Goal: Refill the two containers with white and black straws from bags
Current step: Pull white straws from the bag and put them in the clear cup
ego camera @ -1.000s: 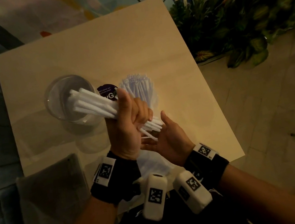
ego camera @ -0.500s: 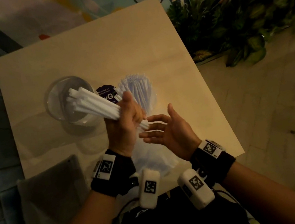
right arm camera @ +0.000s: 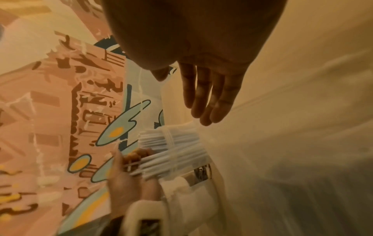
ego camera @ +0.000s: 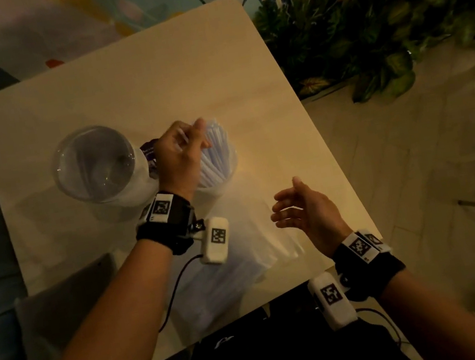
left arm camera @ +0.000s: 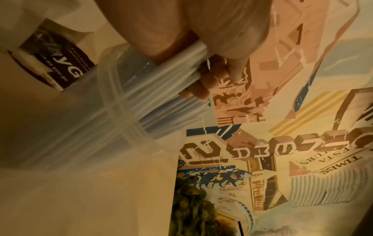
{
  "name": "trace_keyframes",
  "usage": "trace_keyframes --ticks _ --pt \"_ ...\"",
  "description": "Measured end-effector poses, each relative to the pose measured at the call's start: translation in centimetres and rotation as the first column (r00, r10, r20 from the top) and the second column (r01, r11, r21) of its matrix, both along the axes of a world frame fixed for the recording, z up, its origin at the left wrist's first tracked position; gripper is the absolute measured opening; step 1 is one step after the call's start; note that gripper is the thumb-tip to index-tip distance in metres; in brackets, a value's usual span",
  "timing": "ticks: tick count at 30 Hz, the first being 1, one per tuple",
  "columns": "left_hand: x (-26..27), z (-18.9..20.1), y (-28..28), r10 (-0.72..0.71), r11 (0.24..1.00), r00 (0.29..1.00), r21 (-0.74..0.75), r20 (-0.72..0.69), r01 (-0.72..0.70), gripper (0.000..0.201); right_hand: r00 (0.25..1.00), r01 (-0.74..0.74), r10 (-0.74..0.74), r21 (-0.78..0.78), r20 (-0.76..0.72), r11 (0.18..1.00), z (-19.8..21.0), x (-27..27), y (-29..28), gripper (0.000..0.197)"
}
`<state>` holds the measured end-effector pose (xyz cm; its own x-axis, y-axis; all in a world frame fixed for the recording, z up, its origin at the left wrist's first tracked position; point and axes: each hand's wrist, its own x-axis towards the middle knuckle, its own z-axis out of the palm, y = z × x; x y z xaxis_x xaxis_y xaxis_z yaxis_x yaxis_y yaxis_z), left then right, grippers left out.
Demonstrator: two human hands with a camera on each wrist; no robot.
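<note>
Two containers: one (ego camera: 95, 165) looks empty, other (ego camera: 223, 179) packed with white straws (ego camera: 218, 148).

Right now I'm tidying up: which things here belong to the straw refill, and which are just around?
Job:
- white straws, gripped by left hand
- their cup
- empty cup
- straw bag
- right hand, open

Around:
- purple-labelled thing
- plants

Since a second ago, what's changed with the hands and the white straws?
The left hand carried its bundle of white straws rightward from over the empty container into the straw-filled container, still gripping them. The right hand let go and pulled back, open. Both containers stayed put.
</note>
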<state>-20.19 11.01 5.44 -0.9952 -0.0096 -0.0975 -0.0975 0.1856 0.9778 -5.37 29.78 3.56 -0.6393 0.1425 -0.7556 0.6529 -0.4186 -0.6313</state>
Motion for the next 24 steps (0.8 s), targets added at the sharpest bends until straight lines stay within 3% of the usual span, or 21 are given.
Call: trace_keyframes --ticks 4,7,10,13,15,17,19,20,22,24 --pt "-0.1 2.5 -1.0 0.076 0.991 0.992 0.122 -0.099 -0.063 0.014 0.994 -0.100 0.107 0.236 -0.018 0.967 -1.6 -0.1 0.2 0.031" --pt "0.7 4.7 -2.9 0.170 0.970 0.965 0.208 -0.201 -0.128 0.012 0.962 -0.250 0.272 0.469 0.023 0.847 -3.2 -0.3 0.1 0.019" --pt "3.3 5.6 -5.3 0.284 0.958 0.921 0.126 -0.266 -0.259 0.009 0.915 -0.364 0.400 0.537 0.054 0.761 -4.9 -0.8 -0.1 0.015" --pt "7.4 2.9 -7.5 0.269 0.959 0.943 -0.037 -0.194 -0.281 0.008 0.807 -0.528 0.581 0.576 0.109 0.625 -6.5 -1.4 -0.6 0.018" --pt "10.0 -1.1 -9.0 0.187 0.949 0.982 -0.253 -0.029 -0.188 0.014 0.732 -0.613 0.663 0.577 0.157 0.540 -8.0 -1.7 -1.1 0.018" --pt "11.9 -5.6 -10.4 0.085 0.901 0.976 -0.434 0.203 0.012 0.012 0.679 -0.676 0.704 0.552 0.209 0.488 -9.0 -2.1 -1.9 0.014" --pt "13.0 -9.5 -11.2 -0.056 0.782 0.912 -0.549 0.407 0.293 0.033 0.635 -0.725 0.726 0.526 0.264 0.444 -9.9 -2.5 -2.7 0.018" --pt "13.3 -10.8 -11.3 -0.125 0.683 0.865 -0.590 0.486 0.430 0.047 0.616 -0.741 0.733 0.529 0.289 0.414 -10.0 -2.6 -3.1 0.020" --pt "13.3 -12.5 -11.1 -0.183 0.502 0.804 -0.649 0.566 0.572 0.062 0.615 -0.727 0.739 0.560 0.275 0.397 -10.6 -2.8 -3.8 0.018" --pt "12.9 -13.1 -10.5 -0.192 0.493 0.798 -0.647 0.571 0.582 0.057 0.629 -0.716 0.735 0.559 0.255 0.419 -10.5 -3.1 -4.3 0.018"
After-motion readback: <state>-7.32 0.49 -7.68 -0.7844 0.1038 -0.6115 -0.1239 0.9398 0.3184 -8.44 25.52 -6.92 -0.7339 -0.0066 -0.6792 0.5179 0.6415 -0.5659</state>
